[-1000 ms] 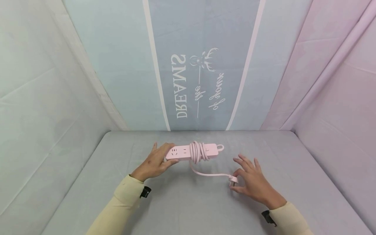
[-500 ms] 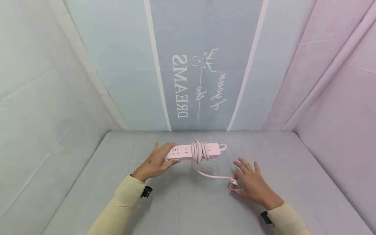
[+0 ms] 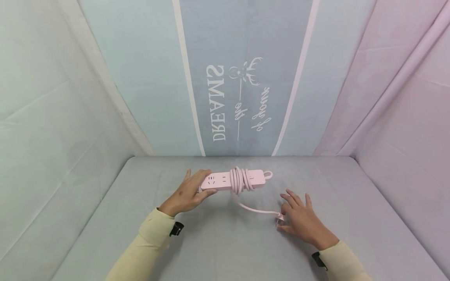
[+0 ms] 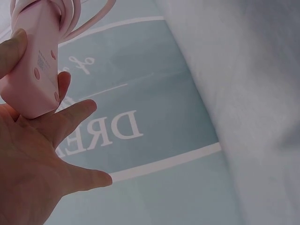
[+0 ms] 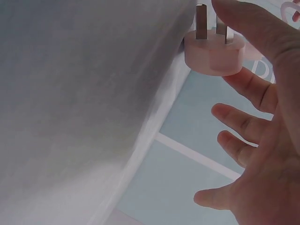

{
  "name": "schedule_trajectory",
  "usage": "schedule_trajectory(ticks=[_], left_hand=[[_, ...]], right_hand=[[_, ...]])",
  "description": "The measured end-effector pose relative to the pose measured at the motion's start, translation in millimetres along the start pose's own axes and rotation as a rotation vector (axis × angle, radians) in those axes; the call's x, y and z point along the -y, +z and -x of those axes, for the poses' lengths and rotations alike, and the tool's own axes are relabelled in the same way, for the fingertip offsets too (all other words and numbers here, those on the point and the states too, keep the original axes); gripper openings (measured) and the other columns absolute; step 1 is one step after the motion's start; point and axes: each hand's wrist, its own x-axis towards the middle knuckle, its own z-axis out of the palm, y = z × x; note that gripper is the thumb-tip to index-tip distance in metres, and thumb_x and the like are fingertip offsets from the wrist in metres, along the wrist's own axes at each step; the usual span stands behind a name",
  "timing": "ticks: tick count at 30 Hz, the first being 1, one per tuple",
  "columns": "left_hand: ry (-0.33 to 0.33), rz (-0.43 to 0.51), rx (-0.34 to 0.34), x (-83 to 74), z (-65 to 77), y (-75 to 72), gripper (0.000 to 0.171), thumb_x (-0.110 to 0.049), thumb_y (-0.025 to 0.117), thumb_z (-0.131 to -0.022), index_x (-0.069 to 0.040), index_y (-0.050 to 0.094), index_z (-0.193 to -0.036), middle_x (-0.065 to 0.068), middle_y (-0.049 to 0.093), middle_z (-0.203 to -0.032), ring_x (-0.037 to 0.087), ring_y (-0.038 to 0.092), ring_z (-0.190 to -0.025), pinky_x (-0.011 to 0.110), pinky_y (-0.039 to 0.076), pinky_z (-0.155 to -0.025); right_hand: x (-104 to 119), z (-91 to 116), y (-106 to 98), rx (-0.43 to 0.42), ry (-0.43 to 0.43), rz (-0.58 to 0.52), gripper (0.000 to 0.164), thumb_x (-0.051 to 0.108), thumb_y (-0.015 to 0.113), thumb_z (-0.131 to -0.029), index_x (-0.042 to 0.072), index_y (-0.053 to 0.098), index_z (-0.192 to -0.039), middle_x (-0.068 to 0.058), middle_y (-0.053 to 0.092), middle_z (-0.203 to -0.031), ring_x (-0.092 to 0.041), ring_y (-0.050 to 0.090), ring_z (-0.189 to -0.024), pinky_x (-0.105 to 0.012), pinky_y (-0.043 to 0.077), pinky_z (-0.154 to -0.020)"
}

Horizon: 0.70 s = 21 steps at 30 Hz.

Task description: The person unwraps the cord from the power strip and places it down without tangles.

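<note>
A pink power strip [image 3: 218, 182] is held above the grey surface, with its sockets facing up in the head view. My left hand [image 3: 190, 193] grips its left end between thumb and fingers, other fingers spread in the left wrist view. Several turns of pink cord [image 3: 237, 180] wrap round the strip's middle. From there a loose length hangs down to the right, ending in a pink plug [image 5: 213, 55] with metal prongs. My right hand [image 3: 304, 218] pinches the plug between thumb and index finger; its other fingers extend outward. A small loop [image 3: 268, 175] sticks out of the strip's right end.
The grey padded surface [image 3: 218, 249] lies under both hands. Behind it rises a blue cloth panel [image 3: 242, 39] with mirrored white lettering. Pale fabric walls stand at the left [image 3: 52, 117] and right [image 3: 404, 128]. A black band is on each sleeve.
The power strip has shifted slightly right and up with my left hand. The plug has tilted a little in my right hand, which stays in nearly the same place.
</note>
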Motion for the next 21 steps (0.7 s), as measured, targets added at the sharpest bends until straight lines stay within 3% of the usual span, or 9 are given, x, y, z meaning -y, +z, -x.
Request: schedule_trajectory(ticks=[6,11,21], left_hand=[[0.020,-0.014,-0.018,2.3,4.0,8.3,0.050,-0.021,0.070,-0.096,-0.006,0.049,-0.139,0.005,0.059,-0.124,0.021,0.058,-0.114,0.070,0.005,-0.113],[0.027,-0.020,-0.021,2.6,7.1,9.1,0.047,-0.021,0.068,-0.097,-0.008,0.050,-0.138,0.004,0.059,-0.124,0.021,0.058,-0.116,0.069,0.004,-0.113],[0.067,-0.048,-0.035,5.8,14.1,14.7,0.047,-0.022,0.069,-0.096,-0.010,0.050,-0.137,0.002,0.058,-0.122,0.016,0.058,-0.109,0.069,0.005,-0.114]], right_hand=[[-4.0,3.7,5.4,-0.003,-0.010,0.016,0.044,0.039,0.094,-0.062,0.023,0.057,-0.079,-0.016,0.058,-0.135,-0.041,0.039,-0.138,-0.082,0.019,-0.099],[-2.1,5.3,-0.4,-0.017,-0.008,-0.041,0.041,0.041,0.092,-0.064,0.023,0.059,-0.080,-0.018,0.058,-0.135,-0.043,0.037,-0.138,-0.082,0.017,-0.099],[1.0,3.4,-11.2,-0.060,-0.010,-0.056,0.048,0.046,0.087,-0.070,0.012,0.067,-0.098,-0.019,0.053,-0.139,-0.042,0.033,-0.140,-0.081,0.016,-0.101]])
